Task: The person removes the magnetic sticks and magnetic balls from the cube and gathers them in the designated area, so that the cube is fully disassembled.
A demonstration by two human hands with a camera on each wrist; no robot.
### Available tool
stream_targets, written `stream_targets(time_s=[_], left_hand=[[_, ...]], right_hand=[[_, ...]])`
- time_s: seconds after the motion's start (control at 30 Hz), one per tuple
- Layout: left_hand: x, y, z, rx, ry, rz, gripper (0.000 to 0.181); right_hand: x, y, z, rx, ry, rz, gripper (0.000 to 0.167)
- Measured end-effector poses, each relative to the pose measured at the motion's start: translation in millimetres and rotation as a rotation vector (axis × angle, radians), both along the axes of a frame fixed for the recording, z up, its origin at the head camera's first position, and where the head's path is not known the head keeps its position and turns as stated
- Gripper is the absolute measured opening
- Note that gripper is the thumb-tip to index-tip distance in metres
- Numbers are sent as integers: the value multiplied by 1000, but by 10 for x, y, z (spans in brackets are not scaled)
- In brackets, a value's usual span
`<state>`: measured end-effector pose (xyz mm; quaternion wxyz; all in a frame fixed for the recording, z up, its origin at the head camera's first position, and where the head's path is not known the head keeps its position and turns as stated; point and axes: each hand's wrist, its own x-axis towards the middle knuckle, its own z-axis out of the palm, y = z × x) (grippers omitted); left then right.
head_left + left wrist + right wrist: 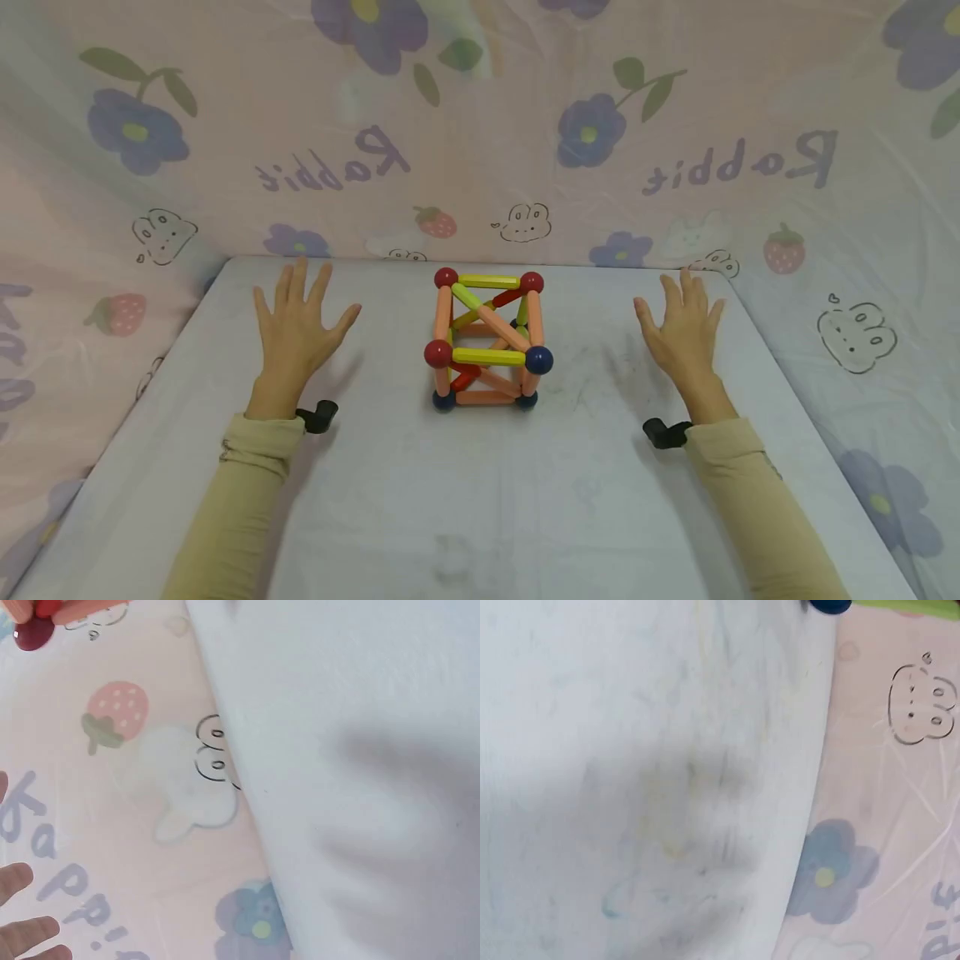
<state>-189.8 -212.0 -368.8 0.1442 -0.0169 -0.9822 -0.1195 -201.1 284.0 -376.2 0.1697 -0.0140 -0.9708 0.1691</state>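
Note:
Between the two hands, a cube-shaped frame of toy rods and balls (489,357) stands on the white table. Its rods are orange, yellow, green and red, joined by red and dark blue balls. To its left, the left hand (294,329) is spread with fingers straight, apart from the frame and holding nothing. On the other side the right hand (681,329) is likewise spread and holds nothing. The left wrist view catches some fingertips (30,937) and a dark red ball (34,634); the right wrist view shows part of a blue ball (831,604) and no fingers.
The white table (480,483) bears faint smudges. A pale curtain (480,125) printed with flowers, rabbits and strawberries hangs behind and at both sides. Each wrist wears a small black camera, the left one (321,417) and the right one (663,433), near the beige sleeves.

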Motion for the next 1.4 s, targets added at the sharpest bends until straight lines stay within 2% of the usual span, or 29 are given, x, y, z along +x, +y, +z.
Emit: stream_targets(time_s=[0.2,0.33,0.43,0.5,0.67,0.8,0.97,1.2,1.4], left_hand=[[125,128,31,51,172,-54,60],[213,236,49,89,304,-112,52],[272,313,61,164,383,-175,47],[304,353,66,231,413,-224,45],[393,440,75,408,414,-328,43],[458,537,85,487,405,-397,42],[487,658,55,499,385,-491,42],[498,797,-64,485,352,-603,42],[490,908,-131,456,392,-697,44]], right_hand=[[96,-167,8,-91,192,86,49],[182,-280,30,-121,239,130,46],[255,-354,49,-142,242,146,46],[302,-401,55,-161,246,158,46],[404,-517,52,-210,293,214,44],[477,-601,48,-235,349,277,44],[566,-708,55,-252,399,341,45],[665,-881,12,-276,445,426,44],[745,-1030,-51,-283,431,479,44]])
